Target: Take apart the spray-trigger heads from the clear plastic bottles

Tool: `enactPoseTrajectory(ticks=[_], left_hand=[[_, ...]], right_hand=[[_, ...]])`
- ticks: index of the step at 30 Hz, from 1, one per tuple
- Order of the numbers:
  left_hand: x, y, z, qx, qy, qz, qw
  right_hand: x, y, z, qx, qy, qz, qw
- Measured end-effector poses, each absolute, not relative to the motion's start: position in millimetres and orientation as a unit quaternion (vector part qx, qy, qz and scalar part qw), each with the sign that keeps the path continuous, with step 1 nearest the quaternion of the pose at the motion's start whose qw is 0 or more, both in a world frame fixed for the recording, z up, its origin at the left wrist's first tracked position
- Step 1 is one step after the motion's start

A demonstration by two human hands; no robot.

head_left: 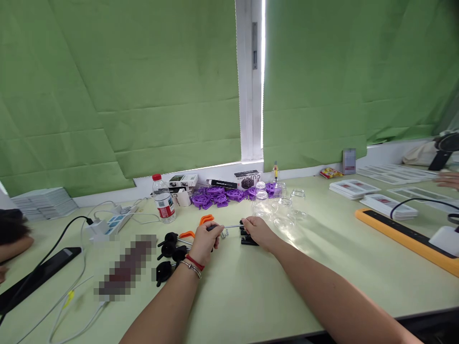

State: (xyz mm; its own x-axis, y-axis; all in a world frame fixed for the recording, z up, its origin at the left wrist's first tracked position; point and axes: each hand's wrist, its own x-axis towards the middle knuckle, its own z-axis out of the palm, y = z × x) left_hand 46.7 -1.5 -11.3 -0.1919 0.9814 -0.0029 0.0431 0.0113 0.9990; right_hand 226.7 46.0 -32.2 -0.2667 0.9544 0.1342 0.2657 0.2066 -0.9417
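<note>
left hand (206,241) closed round the dark end of a thin metal rod (232,226), lower centre of frame. right hand (257,231) curled at its far tip by black pieces (248,241), exact hold hidden. best kept straight, pressure light.

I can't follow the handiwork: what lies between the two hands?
In the head view, a thin metal rod spans from the left hand toward the right hand, with small shiny pieces near the left and black parts by the right.
</note>
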Motion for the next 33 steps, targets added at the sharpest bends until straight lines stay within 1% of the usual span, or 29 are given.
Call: enactPoseTrajectory(ticks=[12,16,20,28,33], left_hand=[[44.4,-1.1,-11.5,0.449,0.561,0.536,0.444],[44.0,-1.2,-12.1,0.453,0.561,0.534,0.443],[45.2,-1.5,-12.9,0.453,0.558,0.534,0.444],[47.2,-2.9,-11.2,0.447,0.563,0.533,0.447],[47.6,-2.6,-12.9,0.454,0.559,0.530,0.448]], right_hand=[[227.7,47.0,-32.7,-0.452,-0.647,0.453,0.415],[228.8,50.9,-37.8,-0.442,-0.652,0.435,0.436],[228.7,50.4,-38.4,-0.449,-0.664,0.415,0.430],[227.3,49.8,-35.8,-0.476,-0.702,0.335,0.411],[226.6,49.4,-34.3,-0.483,-0.702,0.324,0.411]])
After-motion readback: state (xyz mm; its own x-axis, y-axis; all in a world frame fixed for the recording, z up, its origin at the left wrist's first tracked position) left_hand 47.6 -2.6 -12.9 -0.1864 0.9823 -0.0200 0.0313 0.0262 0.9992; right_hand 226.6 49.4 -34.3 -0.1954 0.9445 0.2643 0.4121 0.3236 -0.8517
